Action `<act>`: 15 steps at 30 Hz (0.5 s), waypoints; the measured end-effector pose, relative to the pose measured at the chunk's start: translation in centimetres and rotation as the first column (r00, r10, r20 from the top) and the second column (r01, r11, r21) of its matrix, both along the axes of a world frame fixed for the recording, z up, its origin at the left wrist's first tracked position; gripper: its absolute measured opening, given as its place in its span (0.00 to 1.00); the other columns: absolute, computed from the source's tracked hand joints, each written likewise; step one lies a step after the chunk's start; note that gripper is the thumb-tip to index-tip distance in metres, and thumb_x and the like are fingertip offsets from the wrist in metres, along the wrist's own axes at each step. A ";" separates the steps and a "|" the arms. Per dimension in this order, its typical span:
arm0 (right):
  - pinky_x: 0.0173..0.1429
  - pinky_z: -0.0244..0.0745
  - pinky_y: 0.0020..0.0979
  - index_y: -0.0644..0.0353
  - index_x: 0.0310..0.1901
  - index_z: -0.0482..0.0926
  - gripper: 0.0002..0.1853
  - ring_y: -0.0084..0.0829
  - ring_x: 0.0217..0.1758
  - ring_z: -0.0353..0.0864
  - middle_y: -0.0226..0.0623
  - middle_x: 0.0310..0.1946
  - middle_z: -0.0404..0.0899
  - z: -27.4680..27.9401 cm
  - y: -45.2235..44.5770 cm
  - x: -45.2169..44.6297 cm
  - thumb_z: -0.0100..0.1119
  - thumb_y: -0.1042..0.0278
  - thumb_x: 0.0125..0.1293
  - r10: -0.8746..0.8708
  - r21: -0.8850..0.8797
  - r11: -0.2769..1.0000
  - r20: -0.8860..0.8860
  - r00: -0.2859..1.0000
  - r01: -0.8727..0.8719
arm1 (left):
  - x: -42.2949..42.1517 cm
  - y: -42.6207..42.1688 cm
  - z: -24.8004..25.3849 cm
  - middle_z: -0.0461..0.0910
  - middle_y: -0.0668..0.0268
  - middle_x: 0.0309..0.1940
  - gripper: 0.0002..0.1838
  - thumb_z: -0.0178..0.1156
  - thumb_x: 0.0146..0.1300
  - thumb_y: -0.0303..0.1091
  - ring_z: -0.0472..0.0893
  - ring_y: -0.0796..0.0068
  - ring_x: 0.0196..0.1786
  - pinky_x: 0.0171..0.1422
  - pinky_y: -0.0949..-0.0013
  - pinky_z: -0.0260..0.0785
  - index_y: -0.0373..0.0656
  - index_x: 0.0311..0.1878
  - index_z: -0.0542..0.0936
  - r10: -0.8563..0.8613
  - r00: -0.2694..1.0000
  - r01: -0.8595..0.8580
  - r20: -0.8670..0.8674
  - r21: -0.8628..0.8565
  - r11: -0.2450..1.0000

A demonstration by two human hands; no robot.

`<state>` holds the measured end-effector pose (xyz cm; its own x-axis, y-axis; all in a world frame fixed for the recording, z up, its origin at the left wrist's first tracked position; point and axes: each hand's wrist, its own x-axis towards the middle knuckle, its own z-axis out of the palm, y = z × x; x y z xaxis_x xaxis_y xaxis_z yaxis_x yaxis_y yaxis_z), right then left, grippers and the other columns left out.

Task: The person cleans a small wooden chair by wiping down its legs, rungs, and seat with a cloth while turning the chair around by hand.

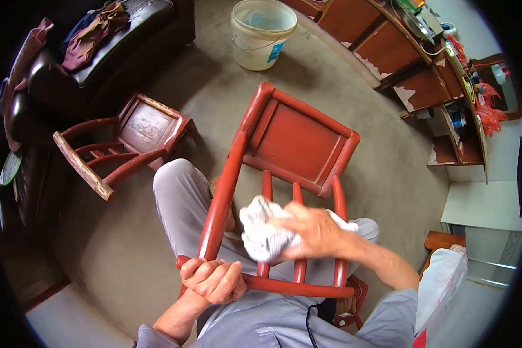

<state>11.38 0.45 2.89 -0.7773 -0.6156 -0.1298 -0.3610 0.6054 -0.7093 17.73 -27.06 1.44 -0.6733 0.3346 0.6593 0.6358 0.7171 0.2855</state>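
Observation:
A red wooden chair (298,139) is tilted toward me, its seat pointing away and its backrest over my lap. My left hand (213,279) is wrapped round the top rail of the backrest at its left corner. A crumpled white cloth (265,229) is gripped in my right hand (313,232), slightly blurred, over the backrest spindles. Part of the cloth shows behind my right wrist. Whether the cloth presses on a spindle is hard to make out.
A smaller worn red chair (148,124) stands at the left. A white bucket (255,49) is on the floor ahead. Along the right runs a peeling wooden cabinet (412,87). A dark sofa (156,40) with clothes (95,37) sits at upper left.

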 end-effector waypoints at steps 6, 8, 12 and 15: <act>0.49 0.83 0.52 0.46 0.63 0.81 0.34 0.58 0.44 0.85 0.54 0.45 0.79 -11.8 2.6 -8.5 0.74 0.47 0.53 -0.253 0.339 0.900 -0.107 0.961 0.275 | 0.2 0.0 -0.2 0.74 0.79 0.17 0.12 0.57 0.42 0.31 0.73 0.82 0.23 0.46 0.72 0.59 0.50 0.33 0.83 0.008 1.000 -0.008 -0.006 0.023 1.000; 0.50 0.83 0.53 0.47 0.64 0.80 0.35 0.58 0.44 0.85 0.56 0.46 0.78 -15.1 2.8 -9.5 0.73 0.46 0.53 -0.287 0.294 0.890 -0.230 0.930 0.348 | -0.2 0.3 0.0 0.75 0.79 0.17 0.12 0.57 0.42 0.31 0.73 0.82 0.23 0.46 0.72 0.59 0.50 0.33 0.84 0.009 1.000 -0.009 -0.022 0.027 1.000; 0.50 0.83 0.54 0.48 0.66 0.79 0.37 0.59 0.43 0.85 0.57 0.47 0.78 -13.9 2.6 -8.2 0.73 0.45 0.53 -0.284 0.329 0.873 -0.255 0.924 0.359 | -0.7 0.6 0.2 0.78 0.78 0.19 0.12 0.57 0.44 0.29 0.75 0.82 0.23 0.46 0.72 0.61 0.49 0.33 0.84 -0.003 0.999 0.004 -0.032 0.050 0.999; 0.49 0.83 0.53 0.47 0.65 0.80 0.36 0.58 0.43 0.85 0.56 0.45 0.79 -9.1 2.2 -5.8 0.73 0.44 0.53 -0.216 0.266 0.934 -0.112 0.970 0.239 | 0.3 0.0 0.0 0.81 0.74 0.21 0.10 0.57 0.49 0.29 0.78 0.77 0.25 0.50 0.67 0.62 0.47 0.35 0.84 -0.015 1.000 0.015 0.021 0.020 1.000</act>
